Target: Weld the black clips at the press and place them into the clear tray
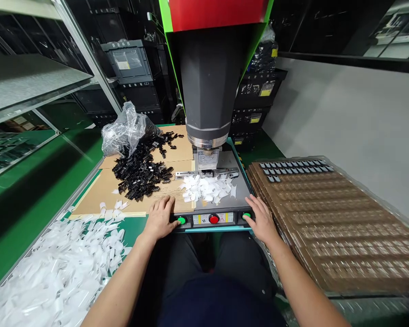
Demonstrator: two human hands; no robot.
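My left hand [159,219] lies on the left corner of the machine's front panel, fingers stretched out, thumb at the left green button [182,220]. At the other end, my right hand [262,221] rests with fingers spread and its thumb on the right green button [246,215]. Neither hand holds anything. Between them sits a red button [213,219]. Behind the panel, a metal press head [207,159] is down at a metal fixture [187,174]; whether they touch is hidden. Small white plastic pieces [209,188] are heaped in front of the fixture.
Left on cardboard [95,188] lie many black plastic parts [139,175] and a clear plastic bag [126,129]. A large pile of white pieces [61,272] covers the near left. Stacked brown trays [313,218] stand right, the top one partly filled with grey-black parts [296,166]. Crates [134,61] stand behind.
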